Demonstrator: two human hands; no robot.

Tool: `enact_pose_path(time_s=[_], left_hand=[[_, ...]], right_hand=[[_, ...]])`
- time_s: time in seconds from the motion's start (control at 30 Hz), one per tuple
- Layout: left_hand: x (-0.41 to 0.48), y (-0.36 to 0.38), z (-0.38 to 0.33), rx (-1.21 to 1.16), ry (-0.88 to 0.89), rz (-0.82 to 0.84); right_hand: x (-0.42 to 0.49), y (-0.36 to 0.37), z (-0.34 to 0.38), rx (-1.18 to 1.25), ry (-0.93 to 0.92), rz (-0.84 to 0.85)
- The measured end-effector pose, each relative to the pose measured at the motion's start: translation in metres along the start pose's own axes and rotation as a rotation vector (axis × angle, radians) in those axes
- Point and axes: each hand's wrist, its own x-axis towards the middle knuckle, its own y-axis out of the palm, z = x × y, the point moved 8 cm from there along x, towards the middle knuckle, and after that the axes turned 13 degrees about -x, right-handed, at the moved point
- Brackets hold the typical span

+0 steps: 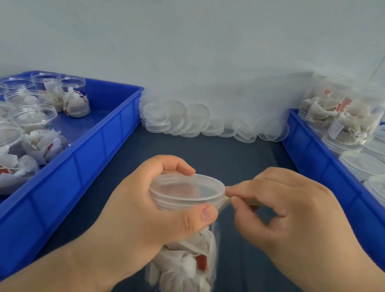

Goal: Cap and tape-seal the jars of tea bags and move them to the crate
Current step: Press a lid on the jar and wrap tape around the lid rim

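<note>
A clear jar full of white tea bags with red tags is held above the dark table, its translucent cap on top. My left hand grips the jar at the cap rim, thumb pressed on the front. My right hand pinches a thin strip of clear tape at the cap's right edge. A blue crate on the right holds several capped jars, with more stacked at its back.
A blue crate on the left holds several uncapped jars of tea bags and loose tea bags. A heap of spare clear caps lies against the white wall between the crates. Dark table surface shows between them.
</note>
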Motion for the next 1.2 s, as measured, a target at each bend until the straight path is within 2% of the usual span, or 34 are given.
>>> enact_pose_path(time_s=[0.2, 0.23, 0.3, 0.33, 0.37, 0.4, 0.43, 0.53, 0.7, 0.77, 0.8, 0.87, 0.93, 0.97, 1.03, 1.1, 1.2], left_hand=[[0.004, 0.004, -0.012, 0.043, 0.033, 0.079], [0.008, 0.014, -0.010, 0.066, 0.000, 0.157], [0.010, 0.043, -0.002, 0.096, -0.153, 0.375], [0.007, 0.052, -0.005, 0.094, -0.128, 0.418], [0.007, 0.050, -0.018, 0.061, -0.017, 0.371], [0.007, 0.039, -0.030, 0.013, 0.081, 0.278], [0.007, 0.025, -0.038, -0.073, 0.084, 0.190], [0.020, -0.005, -0.038, -0.356, -0.018, 0.050], [0.025, -0.028, -0.018, -0.440, -0.178, -0.145], [0.021, -0.033, -0.010, -0.414, -0.212, -0.193], [0.019, -0.035, -0.007, -0.394, -0.216, -0.222], [0.016, -0.035, -0.006, -0.319, -0.189, -0.238], [0.014, -0.029, -0.007, -0.226, -0.153, -0.216], [0.014, -0.025, -0.007, -0.198, -0.147, -0.201], [0.013, -0.015, -0.009, -0.160, -0.122, -0.149], [0.012, -0.007, -0.015, -0.146, -0.079, -0.092], [0.009, -0.004, -0.023, -0.087, -0.057, 0.006]], right_hand=[[0.003, 0.007, -0.004, -0.015, 0.012, -0.054], [0.010, 0.015, -0.018, -0.132, 0.079, -0.032], [0.023, 0.033, -0.081, -0.264, 0.432, 0.117], [0.020, 0.043, -0.110, -0.229, 0.590, 0.217], [0.017, 0.050, -0.129, -0.175, 0.669, 0.261], [0.018, 0.054, -0.137, -0.157, 0.670, 0.250], [0.018, 0.060, -0.136, -0.210, 0.609, 0.261], [0.004, 0.092, -0.106, -0.448, 0.343, 0.318], [-0.054, 0.153, -0.064, -0.370, 0.177, 0.669], [-0.060, 0.151, -0.059, -0.290, 0.203, 0.742], [-0.056, 0.142, -0.057, -0.215, 0.240, 0.708], [-0.037, 0.106, -0.056, 0.006, 0.391, 0.525], [-0.015, 0.070, -0.043, 0.437, 0.504, 0.331], [-0.006, 0.061, -0.030, 0.607, 0.478, 0.327], [0.008, 0.053, -0.003, 0.775, 0.359, 0.400], [0.013, 0.051, 0.014, 0.825, 0.289, 0.433], [0.013, 0.051, 0.013, 0.896, 0.284, 0.420]])
